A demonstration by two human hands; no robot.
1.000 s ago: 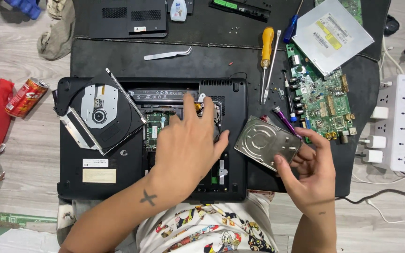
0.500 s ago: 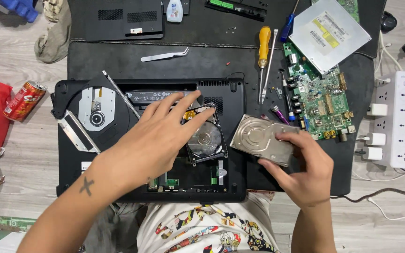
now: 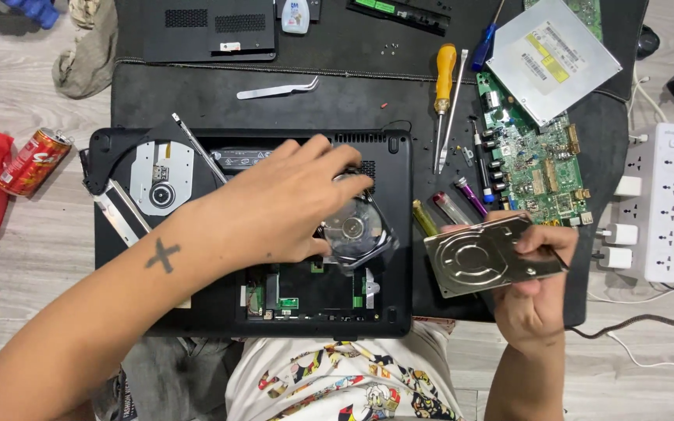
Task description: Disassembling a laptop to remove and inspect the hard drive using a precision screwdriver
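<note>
An opened black laptop base (image 3: 118,312) lies in front of me on a black mat. My left hand (image 3: 282,206) reaches across it, its fingers gripping an opened hard drive (image 3: 356,230) with a shiny platter, tilted over the laptop's bay. My right hand (image 3: 536,292) holds a silver metal drive cover plate (image 3: 485,257) just right of the laptop, pinched at its right edge. An optical drive mechanism (image 3: 157,175) sits in the laptop's left corner.
A green circuit board (image 3: 540,164) and a silver optical drive (image 3: 551,58) lie at the right. A yellow-handled screwdriver (image 3: 445,74), tweezers (image 3: 274,90), a white power strip (image 3: 657,203), a red can (image 3: 33,160) and a black panel (image 3: 208,27) surround the mat.
My left hand has lifted off the laptop's middle and now grips the platter drive, uncovering it. My right hand has raised the silver plate and drawn it farther right.
</note>
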